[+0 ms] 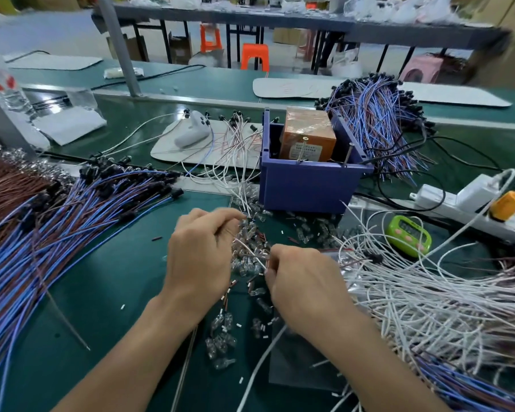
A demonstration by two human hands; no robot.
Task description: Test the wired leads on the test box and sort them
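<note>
The left hand (pixel 199 254) curls round a few leads (pixel 246 230) and the right hand (pixel 301 281) pinches a white lead (pixel 254 257), both over clear bulbs (pixel 223 343) on the green tabletop (pixel 116 281). At 12 o'clock the orange test box (pixel 308 135) sits in a blue bin (pixel 306 185). Blue wires (pixel 72 221) lie at 9 o'clock, white wires (pixel 414 298) at 3.

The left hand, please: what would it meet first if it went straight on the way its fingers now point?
Probably the loose clear bulbs just ahead of the left hand, then the blue bin behind them; depth is unclear from one view.
</note>
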